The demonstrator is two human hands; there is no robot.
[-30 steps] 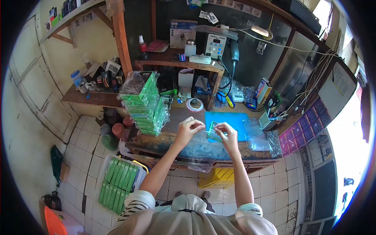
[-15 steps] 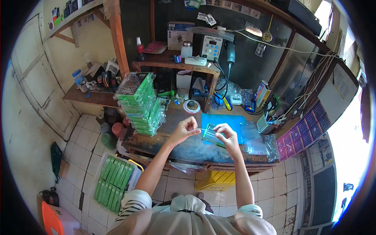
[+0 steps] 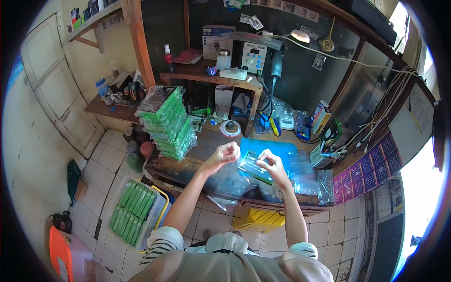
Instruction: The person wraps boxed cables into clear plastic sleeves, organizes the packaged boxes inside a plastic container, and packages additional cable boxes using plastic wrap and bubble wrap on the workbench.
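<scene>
On the worktop [image 3: 204, 144], a tall stack of wrapped green packages [image 3: 164, 117] stands to the left of a blue mat [image 3: 270, 144]. Both hands are raised near the front edge, thumbs and fingertips pinched closed: the left hand [image 3: 221, 158] appears to grip clear film [image 3: 225, 188], which hangs below it; the right hand [image 3: 274, 169] grips a green packet [image 3: 252, 165], angled between the hands. Caution: uneven pull may tear the film; a loose right-hand pinch could drop the packet.
</scene>
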